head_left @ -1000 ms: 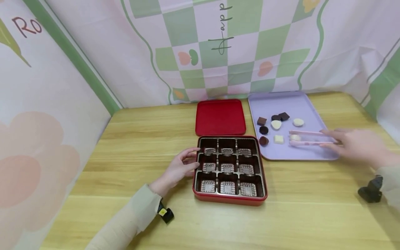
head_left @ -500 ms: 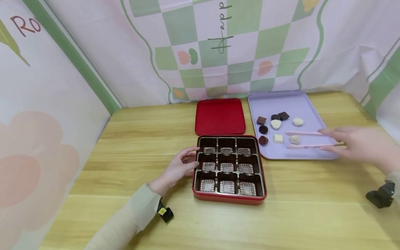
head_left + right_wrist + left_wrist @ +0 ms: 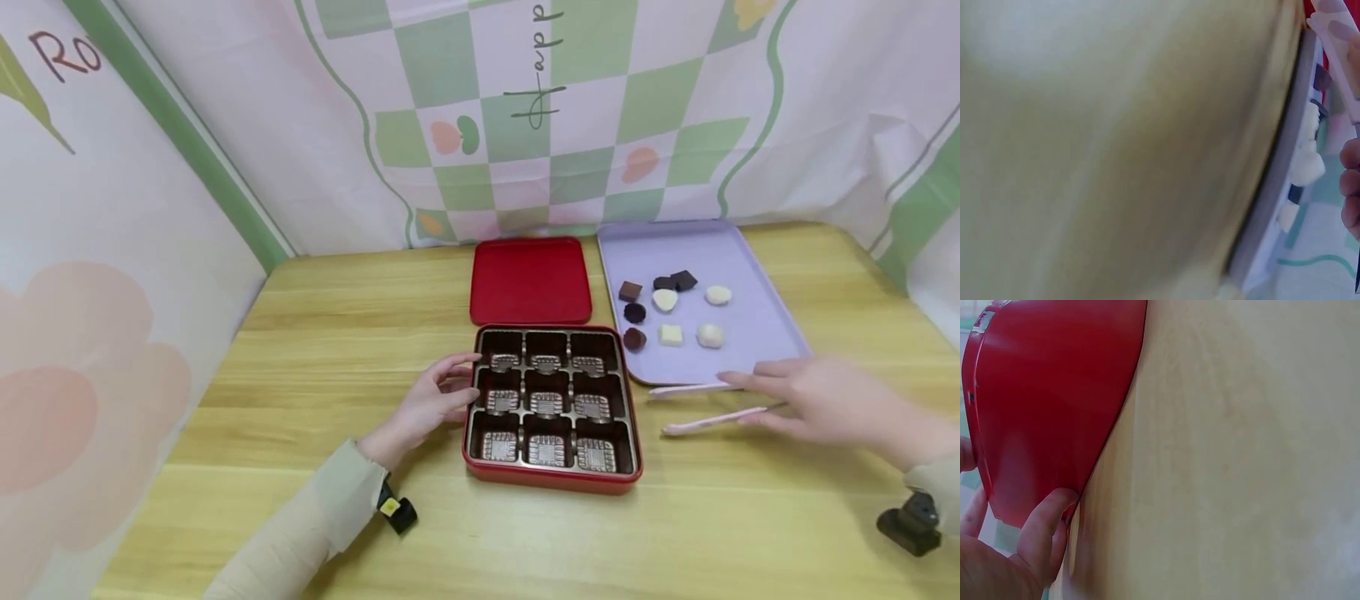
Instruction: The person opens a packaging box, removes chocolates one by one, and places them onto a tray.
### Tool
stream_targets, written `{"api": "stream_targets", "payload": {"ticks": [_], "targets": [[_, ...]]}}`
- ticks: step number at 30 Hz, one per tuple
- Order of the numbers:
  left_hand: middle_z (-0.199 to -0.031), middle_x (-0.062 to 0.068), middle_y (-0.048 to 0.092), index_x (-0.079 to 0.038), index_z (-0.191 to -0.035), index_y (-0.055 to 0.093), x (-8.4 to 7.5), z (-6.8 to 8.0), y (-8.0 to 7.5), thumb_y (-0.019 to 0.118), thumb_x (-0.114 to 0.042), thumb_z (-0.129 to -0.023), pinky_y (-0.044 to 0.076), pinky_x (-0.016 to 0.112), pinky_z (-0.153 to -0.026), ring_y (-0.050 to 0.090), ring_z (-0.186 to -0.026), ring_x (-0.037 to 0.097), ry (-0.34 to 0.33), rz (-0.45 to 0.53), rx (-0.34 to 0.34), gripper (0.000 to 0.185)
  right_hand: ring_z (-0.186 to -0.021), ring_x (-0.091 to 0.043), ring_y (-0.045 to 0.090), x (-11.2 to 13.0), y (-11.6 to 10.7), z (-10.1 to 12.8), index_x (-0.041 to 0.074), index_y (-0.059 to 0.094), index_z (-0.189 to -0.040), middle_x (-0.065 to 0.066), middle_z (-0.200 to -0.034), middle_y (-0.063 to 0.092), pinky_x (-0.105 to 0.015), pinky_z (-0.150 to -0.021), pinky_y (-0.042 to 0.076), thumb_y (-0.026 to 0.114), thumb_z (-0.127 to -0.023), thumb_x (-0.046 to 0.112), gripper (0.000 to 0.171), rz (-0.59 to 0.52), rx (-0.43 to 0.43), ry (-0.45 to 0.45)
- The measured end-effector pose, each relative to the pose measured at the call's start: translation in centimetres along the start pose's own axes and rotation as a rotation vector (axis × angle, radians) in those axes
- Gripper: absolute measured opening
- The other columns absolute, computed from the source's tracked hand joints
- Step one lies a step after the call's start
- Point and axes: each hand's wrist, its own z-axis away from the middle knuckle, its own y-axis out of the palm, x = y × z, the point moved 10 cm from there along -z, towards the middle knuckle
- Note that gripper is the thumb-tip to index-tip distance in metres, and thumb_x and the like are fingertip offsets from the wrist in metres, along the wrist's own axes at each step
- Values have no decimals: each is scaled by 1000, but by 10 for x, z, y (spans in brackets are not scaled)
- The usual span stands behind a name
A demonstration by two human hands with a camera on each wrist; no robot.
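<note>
Right hand (image 3: 821,400) apparently holds pink tongs (image 3: 701,407) beside tray (image 3: 780,333).

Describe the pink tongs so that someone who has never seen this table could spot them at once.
Start at the lilac tray at the back right of the wooden table. Just in front of its near edge, to the right of the red box, the right hand holds the pink tongs. They are the only long, thin, two-armed thing there; the arms point left, spread apart.
</note>
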Motion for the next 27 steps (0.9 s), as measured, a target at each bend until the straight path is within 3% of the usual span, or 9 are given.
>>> {"api": "stream_targets", "payload": {"ticks": [4, 10, 15, 27], "targets": [[-128, 21, 49, -11, -138, 47, 0, -1, 2, 57, 4, -87, 60, 36, -74, 56, -108, 25, 2, -1, 9, 54, -58, -3, 51, 1, 11, 6, 17, 68, -112, 10, -78, 61, -27, -47, 49, 76, -66, 52, 58, -25, 49, 43], [-127, 19, 50, -11, -137, 47, 2, -3, 3, 57, 5, -86, 60, 35, -74, 56, -108, 24, -2, 11, 8, 54, -64, -4, 55, 3, 23, 11, 21, 64, -122, 12, -84, 63, -30, -55, 53, 80, -66, 45, 62, -44, 122, 98], [-126, 18, 50, -12, -136, 48, 2, -3, 2, 57, 4, -87, 60, 35, -73, 57, -107, 23, -2, 4, 0, 53, -75, -15, 65, 6, 28, 12, 24, 59, -129, 3, -93, 70, -36, -64, 57, 80, -66, 41, 68, -43, 105, 76], [-128, 20, 50, -11, -137, 48, 4, -2, -2, 57, 4, -87, 60, 37, -73, 57, -108, 24, -4, 1, -7, 53, -81, -11, 59, 11, 28, 8, 25, 59, -129, 9, -94, 62, -36, -68, 55, 78, -67, 39, 66, -34, 60, 11]]}}
